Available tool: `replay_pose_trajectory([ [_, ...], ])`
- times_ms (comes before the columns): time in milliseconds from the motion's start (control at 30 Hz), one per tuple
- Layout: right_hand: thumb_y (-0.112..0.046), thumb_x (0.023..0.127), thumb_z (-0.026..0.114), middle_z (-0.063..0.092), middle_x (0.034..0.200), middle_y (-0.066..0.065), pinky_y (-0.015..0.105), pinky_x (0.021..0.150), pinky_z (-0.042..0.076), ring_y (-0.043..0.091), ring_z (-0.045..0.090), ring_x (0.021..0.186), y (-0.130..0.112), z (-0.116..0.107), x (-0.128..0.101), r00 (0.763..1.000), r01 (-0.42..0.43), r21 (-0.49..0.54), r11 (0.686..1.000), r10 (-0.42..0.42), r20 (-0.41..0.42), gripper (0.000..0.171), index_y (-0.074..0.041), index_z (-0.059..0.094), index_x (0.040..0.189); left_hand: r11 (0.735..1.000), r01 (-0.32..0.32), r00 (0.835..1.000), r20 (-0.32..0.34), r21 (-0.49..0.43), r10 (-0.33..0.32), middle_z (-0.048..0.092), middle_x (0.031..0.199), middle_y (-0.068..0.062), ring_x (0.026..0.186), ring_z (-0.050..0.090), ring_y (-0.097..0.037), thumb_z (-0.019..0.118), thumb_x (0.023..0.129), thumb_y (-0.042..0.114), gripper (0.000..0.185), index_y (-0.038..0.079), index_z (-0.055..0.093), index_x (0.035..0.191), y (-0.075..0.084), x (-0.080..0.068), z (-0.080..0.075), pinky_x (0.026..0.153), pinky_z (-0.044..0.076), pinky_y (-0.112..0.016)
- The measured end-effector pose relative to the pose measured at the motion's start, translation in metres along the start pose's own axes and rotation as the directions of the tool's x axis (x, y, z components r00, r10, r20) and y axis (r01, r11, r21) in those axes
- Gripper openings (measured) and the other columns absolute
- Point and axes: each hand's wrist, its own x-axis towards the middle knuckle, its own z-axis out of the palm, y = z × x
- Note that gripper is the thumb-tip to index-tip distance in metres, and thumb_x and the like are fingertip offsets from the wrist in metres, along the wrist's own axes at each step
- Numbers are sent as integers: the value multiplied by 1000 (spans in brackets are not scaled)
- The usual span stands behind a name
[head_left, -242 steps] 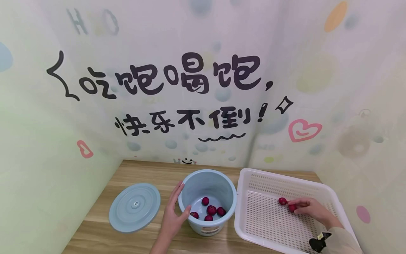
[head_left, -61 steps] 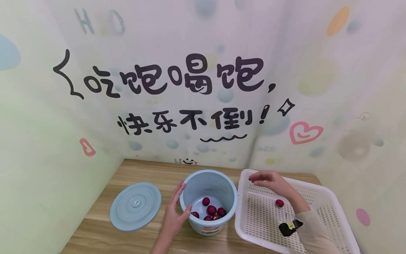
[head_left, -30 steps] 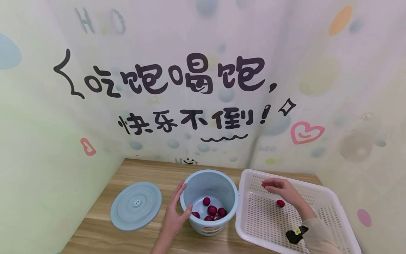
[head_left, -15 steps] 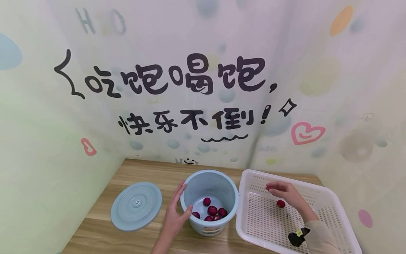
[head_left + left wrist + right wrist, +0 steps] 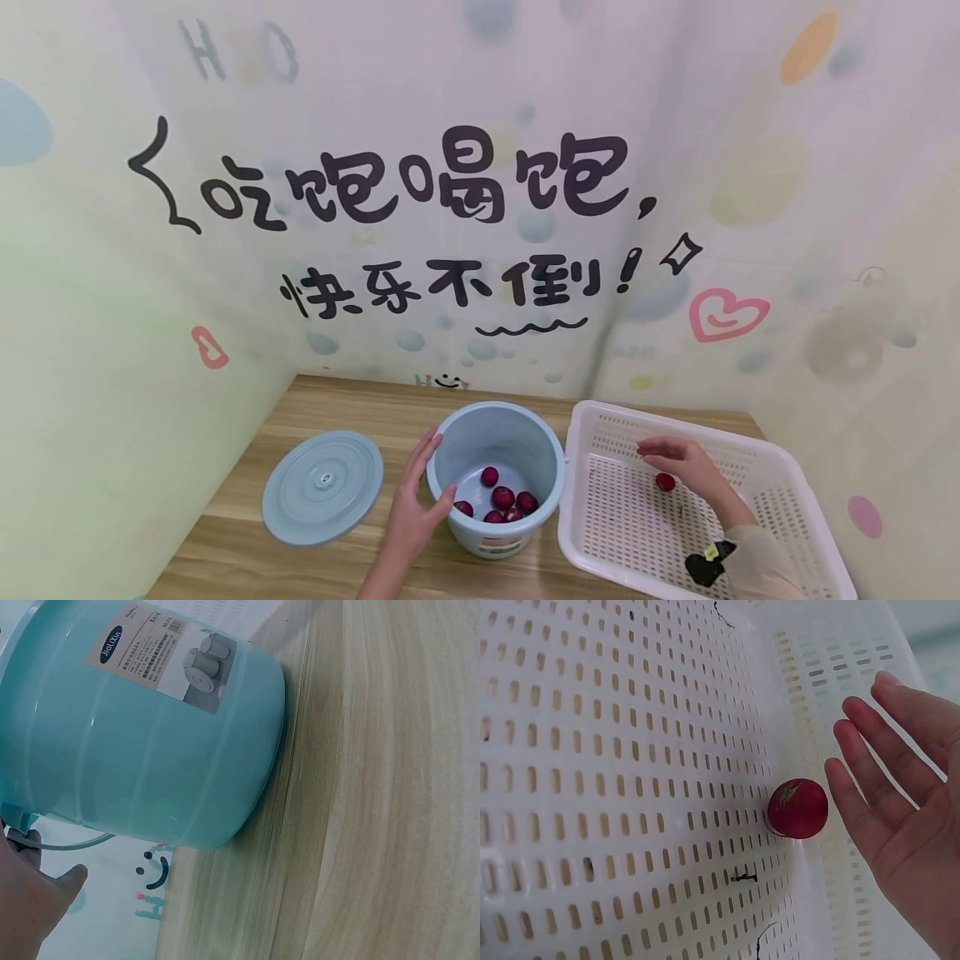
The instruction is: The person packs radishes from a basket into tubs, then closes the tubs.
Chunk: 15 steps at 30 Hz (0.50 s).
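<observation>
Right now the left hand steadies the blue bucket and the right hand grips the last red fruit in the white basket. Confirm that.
Not quite. The right hand is open beside the red fruit, not gripping it, as the right wrist view shows. The left hand does steady the blue bucket.

We see a pale blue bucket [image 5: 496, 475] with a grey-and-white label, and a matching pale blue lid [image 5: 321, 487] beside it. The fruits in the bucket [image 5: 501, 497] are dark red, and so is the single fruit [image 5: 797, 808] in the white basket [image 5: 765, 483], whose walls and floor are patterned with rows of small slots. The tabletop [image 5: 330, 408] is light wood with a streaky grain. The wall [image 5: 450, 183] is pastel with soft coloured dots, black lettering and a pink heart.
</observation>
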Motion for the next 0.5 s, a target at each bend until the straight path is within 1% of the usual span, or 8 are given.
replay_pose_trajectory([
  [167, -12, 96, 65, 66, 122, 32, 15, 82, 56, -4, 66, 95, 4, 0, 0, 1000, -14, -8, 1000, 14, 1, 36, 11, 62, 124, 1000, 9, 1000, 4, 4, -9, 34, 162, 5, 149, 31, -22, 74, 82, 7, 75, 24, 46, 149, 1, 0, 0, 119, 28, -48],
  [233, -11, 96, 65, 66, 122, 30, 15, 82, 56, -2, 66, 96, 5, 0, 0, 1000, -26, -27, 999, 26, 0, 35, 10, 63, 124, 1000, 3, 1000, 2, 13, -3, 34, 162, 3, 149, 31, -23, 74, 82, 7, 75, 23, 46, 149, 1, 0, 0, 119, 28, -48],
  [333, -12, 95, 66, 67, 123, 27, 16, 82, 55, 2, 67, 98, 5, 1, -1, 997, -76, -69, 995, 75, -3, 36, 8, 63, 124, 1000, -2, 1000, -4, 22, 2, 35, 162, 1, 149, 32, -25, 75, 82, 7, 75, 23, 46, 149, 1, 0, 0, 118, 28, -49],
  [433, -12, 93, 69, 67, 123, 26, 21, 78, 57, 11, 67, 99, 5, 0, -3, 989, -144, -101, 984, 146, 9, 38, 7, 63, 125, 1000, -12, 1000, -9, 27, 12, 35, 162, 2, 149, 33, -27, 74, 82, 7, 75, 22, 46, 150, 1, 0, 0, 118, 29, -51],
  [500, -10, 91, 69, 67, 123, 27, 24, 76, 58, 16, 67, 99, 6, -1, -5, 983, -175, -118, 977, 180, 32, 40, 8, 62, 126, 999, -14, 1000, -10, 29, 14, 35, 161, 4, 149, 34, -28, 74, 82, 7, 75, 22, 46, 149, 0, 1, 0, 117, 29, -51],
])
